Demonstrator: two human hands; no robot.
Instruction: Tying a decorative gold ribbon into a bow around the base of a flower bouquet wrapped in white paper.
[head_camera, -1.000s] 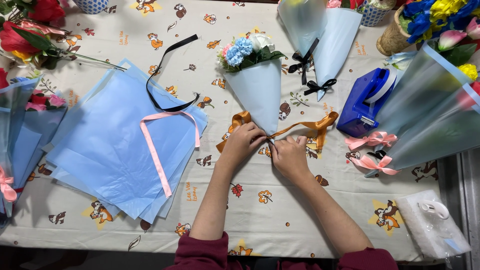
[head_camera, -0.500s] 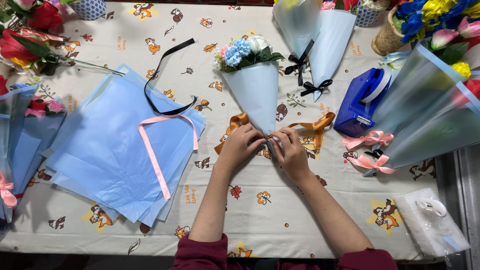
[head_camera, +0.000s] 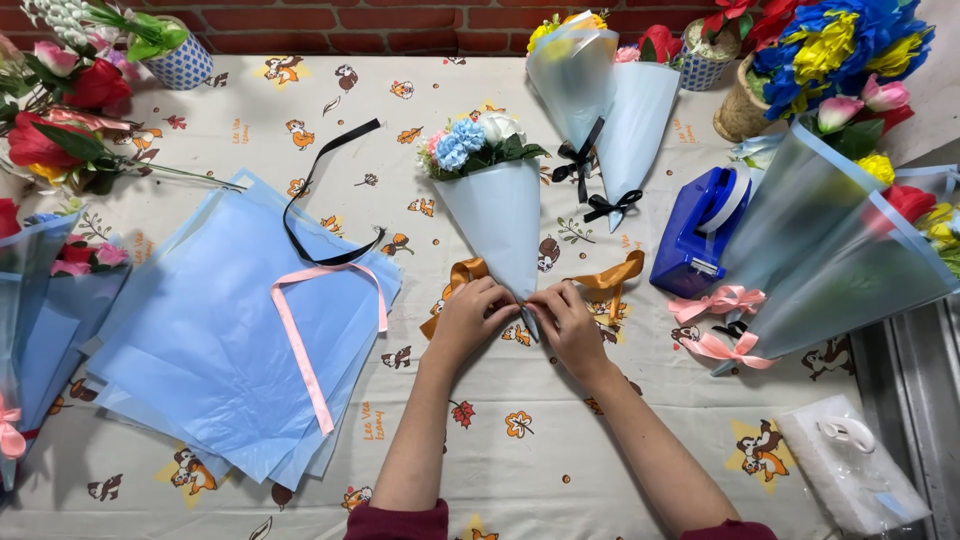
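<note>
A stack of blue wrapping sheets (head_camera: 215, 340) with a pink ribbon (head_camera: 318, 340) lies left of the left hand (head_camera: 470, 318). That hand and the right hand (head_camera: 566, 322) both pinch the orange ribbon (head_camera: 610, 277), apparently to cinch it around the narrow tip of the blue-wrapped bouquet (head_camera: 492, 205) lying mid-table. The fingers hide the knot, and the blue tape dispenser (head_camera: 697, 232) is partly covered by larger bouquets.

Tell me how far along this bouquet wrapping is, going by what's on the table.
Done: the small bouquet already sits in its light blue paper cone, and wrapped bouquets with tied bows lie at the right. In hand: the left hand and right hand pinch the orange ribbon at the cone's tip; no finished bow shows. Left: a pink ribbon lies unused on spare blue sheets.
</note>
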